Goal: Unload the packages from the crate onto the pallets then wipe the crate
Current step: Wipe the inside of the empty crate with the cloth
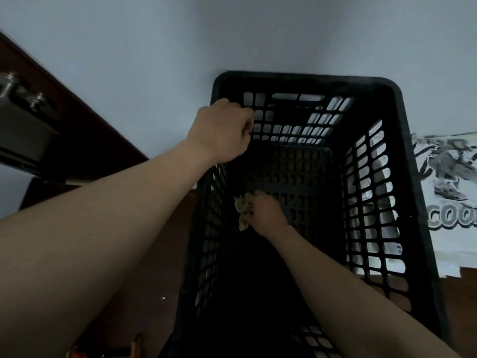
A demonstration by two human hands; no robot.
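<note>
Just right of the crate (pixel 309 78) lies a printed sheet (pixel 449 164); wall (pixel 232 34) behind.

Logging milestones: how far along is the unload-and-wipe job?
Unloading looks done: the crate shows nothing inside but a cloth. In hand: left hand grips the rim, right hand holds the cloth low inside. Left: the rest of the wiping.

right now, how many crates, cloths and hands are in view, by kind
crate: 1
cloth: 1
hands: 2 (left hand grips the crate's rim, right hand holds the cloth inside the crate)
total: 4
</note>
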